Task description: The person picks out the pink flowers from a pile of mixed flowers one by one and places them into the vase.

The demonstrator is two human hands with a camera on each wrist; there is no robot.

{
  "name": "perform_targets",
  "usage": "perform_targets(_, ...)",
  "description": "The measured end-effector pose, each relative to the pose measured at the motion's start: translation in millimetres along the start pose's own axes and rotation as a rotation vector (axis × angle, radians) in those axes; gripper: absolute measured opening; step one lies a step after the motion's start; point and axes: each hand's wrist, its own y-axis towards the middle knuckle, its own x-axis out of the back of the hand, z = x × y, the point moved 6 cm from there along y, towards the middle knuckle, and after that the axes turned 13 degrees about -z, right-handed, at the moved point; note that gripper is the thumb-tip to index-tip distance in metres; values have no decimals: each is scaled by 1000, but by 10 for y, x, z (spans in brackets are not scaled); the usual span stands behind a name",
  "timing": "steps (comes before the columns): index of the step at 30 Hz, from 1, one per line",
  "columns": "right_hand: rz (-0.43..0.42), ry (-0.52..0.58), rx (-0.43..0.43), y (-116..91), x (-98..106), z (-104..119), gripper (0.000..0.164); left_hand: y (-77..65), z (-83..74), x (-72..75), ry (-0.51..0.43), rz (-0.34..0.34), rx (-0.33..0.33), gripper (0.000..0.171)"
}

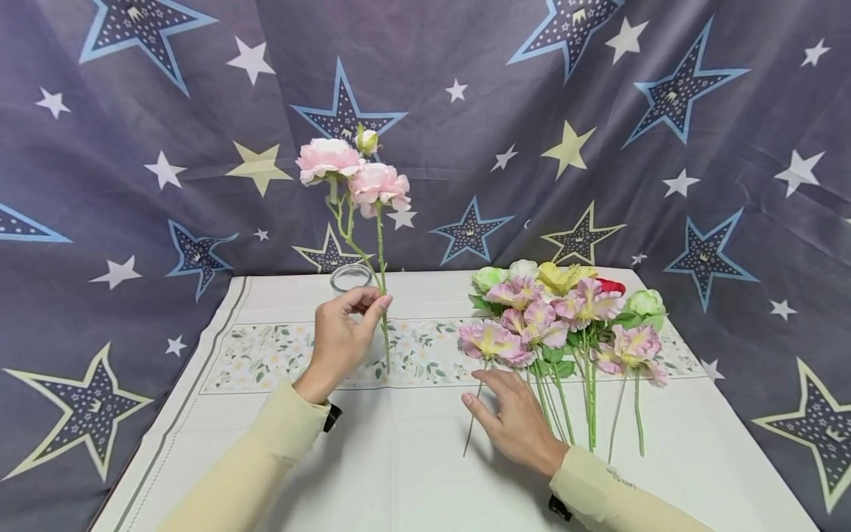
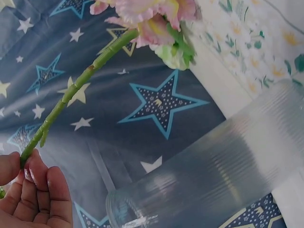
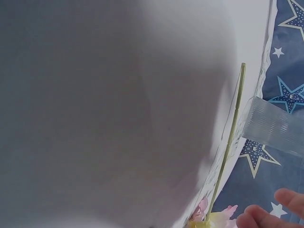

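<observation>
My left hand [image 1: 342, 332] pinches the green stem [image 2: 71, 90] of a pink artificial flower spray [image 1: 379, 185] between thumb and fingers. It has two full blooms and a bud, and stands upright with its stem end above the table. Behind that hand is a clear ribbed vase [image 2: 213, 166]; only its round rim [image 1: 351, 277] shows in the head view. My right hand [image 1: 515, 421] hovers low over the table, fingers loosely bent and empty. Beside its fingertips lies the thin stem [image 3: 230, 137] of a purple-and-yellow flower [image 1: 493, 343], apart from them in the right wrist view.
On the right lies a group of artificial flowers: purple ones [image 1: 588, 303], a yellow one [image 1: 565, 277], a red one [image 1: 610, 286] and pale green ones [image 1: 645, 301]. Their stems point toward me. A white tablecloth [image 1: 412, 458] covers the table; a star-patterned curtain [image 1: 425, 140] hangs behind.
</observation>
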Motion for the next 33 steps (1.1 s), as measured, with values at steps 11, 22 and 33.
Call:
perform_targets(11,7,3,-6,6,13,-20,47,263,-22,135,45,-68,-55,13)
perform_targets(22,11,-10,-19,6,23,-30,48,498,-61,253,76,-136,-63,13)
perform_targets(33,14,-9,-18,0,23,-25,50,699,-121,358,60,-185,-91,20)
